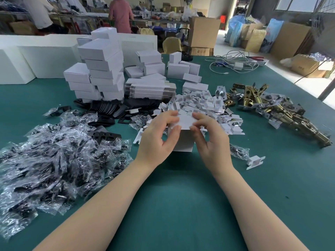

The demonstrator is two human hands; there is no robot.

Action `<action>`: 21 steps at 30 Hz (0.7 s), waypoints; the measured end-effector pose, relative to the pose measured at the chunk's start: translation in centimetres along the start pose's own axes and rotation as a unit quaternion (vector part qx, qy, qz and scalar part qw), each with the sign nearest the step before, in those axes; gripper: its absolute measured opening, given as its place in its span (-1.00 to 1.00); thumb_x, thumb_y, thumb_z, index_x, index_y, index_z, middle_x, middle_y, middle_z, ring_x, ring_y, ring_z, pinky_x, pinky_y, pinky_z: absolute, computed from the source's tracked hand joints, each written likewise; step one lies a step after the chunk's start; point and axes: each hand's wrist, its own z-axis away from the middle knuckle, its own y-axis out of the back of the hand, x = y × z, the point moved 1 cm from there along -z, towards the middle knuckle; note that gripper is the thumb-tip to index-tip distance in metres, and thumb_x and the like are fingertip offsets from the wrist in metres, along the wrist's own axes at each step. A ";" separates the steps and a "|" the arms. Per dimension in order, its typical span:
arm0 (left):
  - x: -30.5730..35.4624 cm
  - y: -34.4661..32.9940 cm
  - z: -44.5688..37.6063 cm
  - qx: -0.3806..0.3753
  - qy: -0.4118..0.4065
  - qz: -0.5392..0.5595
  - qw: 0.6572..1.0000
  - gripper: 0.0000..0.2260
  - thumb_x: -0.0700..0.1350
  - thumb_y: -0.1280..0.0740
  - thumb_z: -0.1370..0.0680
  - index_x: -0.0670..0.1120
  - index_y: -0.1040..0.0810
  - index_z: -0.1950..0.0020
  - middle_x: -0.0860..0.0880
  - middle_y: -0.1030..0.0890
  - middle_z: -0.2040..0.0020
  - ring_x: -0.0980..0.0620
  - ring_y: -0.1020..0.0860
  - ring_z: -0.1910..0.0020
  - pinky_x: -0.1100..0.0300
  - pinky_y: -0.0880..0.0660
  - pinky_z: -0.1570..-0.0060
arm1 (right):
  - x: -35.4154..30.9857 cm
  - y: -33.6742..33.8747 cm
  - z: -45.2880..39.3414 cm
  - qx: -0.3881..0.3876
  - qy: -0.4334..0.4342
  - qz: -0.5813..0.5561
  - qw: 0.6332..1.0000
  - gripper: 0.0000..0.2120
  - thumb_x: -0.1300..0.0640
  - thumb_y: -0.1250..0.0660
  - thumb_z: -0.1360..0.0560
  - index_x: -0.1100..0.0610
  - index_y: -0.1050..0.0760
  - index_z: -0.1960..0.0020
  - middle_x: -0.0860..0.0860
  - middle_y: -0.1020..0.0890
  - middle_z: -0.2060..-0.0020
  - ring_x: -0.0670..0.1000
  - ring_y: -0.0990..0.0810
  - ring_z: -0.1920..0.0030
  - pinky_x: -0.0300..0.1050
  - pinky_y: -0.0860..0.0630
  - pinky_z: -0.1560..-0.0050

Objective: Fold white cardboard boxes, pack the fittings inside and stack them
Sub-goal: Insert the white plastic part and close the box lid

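A small white cardboard box stands upright on the green table between my hands. My left hand grips its left side, fingers curled over the top flap. My right hand pinches the same flap from the right. Behind the box lies a heap of white folded inserts. Brass and steel latch fittings sprawl at the right. Flat unfolded box blanks sit in a pile behind, and closed white boxes are stacked at the back left.
Clear bags of black parts cover the left of the table, with loose black plates beyond. One white insert lies alone at the right. White cables sit at the far edge. People work at benches behind.
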 end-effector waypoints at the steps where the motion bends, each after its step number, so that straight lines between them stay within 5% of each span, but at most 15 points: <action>1: 0.0 0.0 0.0 0.000 0.001 0.002 1.000 -0.79 -0.10 -0.28 -0.60 -0.20 -0.57 -0.12 0.04 -0.56 -0.22 0.12 -0.53 -0.25 0.21 -0.48 -0.19 | 0.0 0.0 -0.1 -0.007 0.003 0.007 1.000 -0.91 0.23 -0.34 -0.56 0.25 -0.53 -0.03 -0.07 -0.53 -0.18 -0.08 -0.51 -0.21 -0.51 -0.30 -0.20; 8: 0.3 -0.3 -0.4 0.029 0.029 -0.008 0.999 -0.84 -0.16 -0.30 -0.61 -0.16 -0.59 -0.15 0.09 -0.59 -0.11 0.26 -0.54 -0.08 0.32 -0.48 -0.11 | -0.1 -0.5 -0.6 0.038 -0.041 -0.035 0.998 -0.85 0.23 -0.34 -0.56 0.12 -0.54 -0.13 -0.11 -0.59 -0.04 -0.07 -0.58 -0.04 -0.22 -0.50 -0.11; 14: 0.7 -0.2 -0.7 0.042 0.106 0.047 0.992 -0.84 -0.04 -0.31 -0.60 -0.05 -0.58 -0.13 0.13 -0.62 -0.01 0.21 -0.58 0.04 0.35 -0.48 0.02 | -0.5 -0.7 -1.3 0.073 -0.059 -0.062 0.994 -0.85 0.21 -0.37 -0.55 -0.01 -0.52 -0.05 -0.19 -0.59 0.06 -0.26 -0.52 0.03 -0.46 -0.38 0.02; 21: 0.6 -0.4 -0.6 0.020 0.075 0.048 0.996 -0.78 0.00 -0.31 -0.58 -0.08 -0.56 -0.15 0.10 -0.60 -0.11 0.14 -0.56 -0.13 0.23 -0.50 -0.12 | -0.9 -1.0 -1.5 0.100 -0.066 -0.067 0.991 -0.94 0.12 -0.36 -0.54 -0.02 -0.54 0.01 -0.22 -0.58 0.11 -0.23 -0.53 0.06 -0.35 -0.43 0.05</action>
